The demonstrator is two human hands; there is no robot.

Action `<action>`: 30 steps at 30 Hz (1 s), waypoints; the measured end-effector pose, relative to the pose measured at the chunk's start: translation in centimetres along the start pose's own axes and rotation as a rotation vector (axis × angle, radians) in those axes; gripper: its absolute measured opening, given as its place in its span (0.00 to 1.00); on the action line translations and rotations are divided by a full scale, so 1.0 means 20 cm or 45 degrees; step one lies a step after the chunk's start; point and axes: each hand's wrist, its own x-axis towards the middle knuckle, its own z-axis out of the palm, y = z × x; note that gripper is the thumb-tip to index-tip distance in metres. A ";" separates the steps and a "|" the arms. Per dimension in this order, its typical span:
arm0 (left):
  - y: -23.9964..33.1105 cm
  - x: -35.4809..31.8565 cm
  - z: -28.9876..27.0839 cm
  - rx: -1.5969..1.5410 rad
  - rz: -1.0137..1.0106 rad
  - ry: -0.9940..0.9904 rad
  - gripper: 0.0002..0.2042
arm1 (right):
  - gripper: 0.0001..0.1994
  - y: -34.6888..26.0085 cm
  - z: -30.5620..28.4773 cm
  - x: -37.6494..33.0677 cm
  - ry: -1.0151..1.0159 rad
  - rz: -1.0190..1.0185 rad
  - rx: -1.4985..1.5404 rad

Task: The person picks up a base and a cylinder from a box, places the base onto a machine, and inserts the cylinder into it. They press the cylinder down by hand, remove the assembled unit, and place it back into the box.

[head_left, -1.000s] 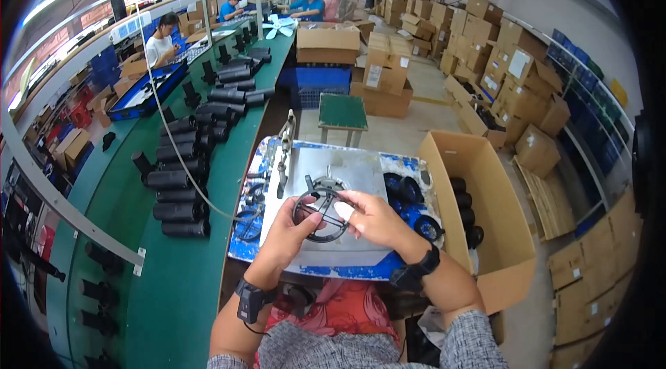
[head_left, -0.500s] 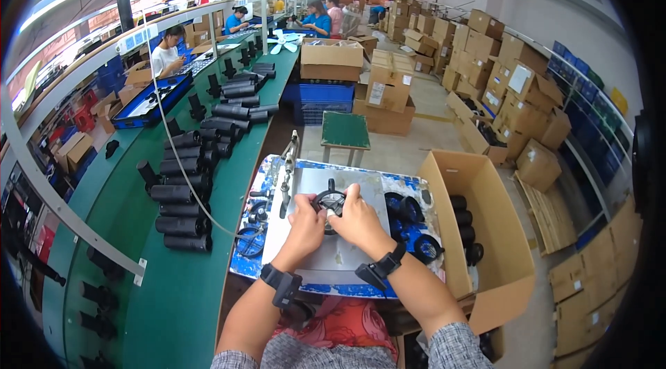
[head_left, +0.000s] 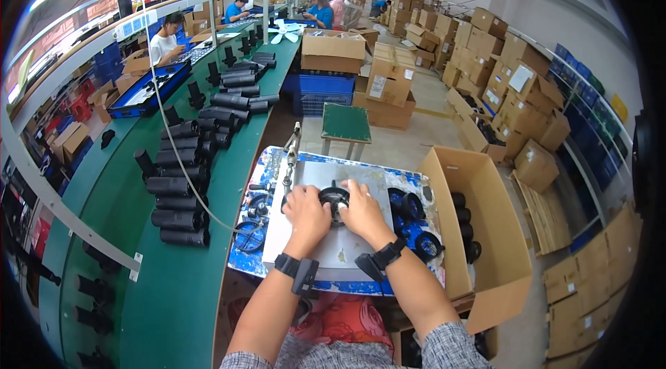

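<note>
Between my two hands is a black round ring-shaped part [head_left: 334, 195] with a short tab at its far side, over a grey metal plate [head_left: 316, 262]. My left hand [head_left: 307, 215] grips the ring's left side, fingers curled and thumb at its near rim. On the ring's right side is my right hand [head_left: 362, 211], its fingers bent round the rim and thumb pressed inward. What lies inside the ring is partly hidden by my thumbs. Beside the plate at left stands a metal lever clamp [head_left: 290, 159]. More black rings [head_left: 427, 246] lie right of the plate.
An open cardboard box [head_left: 504, 238] with black cylindrical parts stands at right. Along the left runs a green workbench [head_left: 180, 279] with rows of black tubes [head_left: 177, 220]. A green-topped stool [head_left: 346, 123] is ahead. Stacked cartons [head_left: 485, 57] and several people are farther off.
My left hand has turned to lie flatter, with its fingers moved forward and left around the ring. My right hand has shifted slightly. The ring stays between them.
</note>
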 end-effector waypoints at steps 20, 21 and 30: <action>-0.88 0.28 -0.29 -1.294 -0.745 -0.113 0.09 | 0.56 0.03 -0.16 0.06 -0.453 -0.119 0.019; -0.91 0.30 -0.28 -1.292 -0.745 -0.112 0.09 | 0.56 0.02 -0.15 0.07 -0.458 -0.124 0.007; -1.04 0.49 -0.16 -1.612 -1.180 -0.220 0.18 | 0.54 -0.05 -0.20 0.08 -0.550 -0.077 -0.054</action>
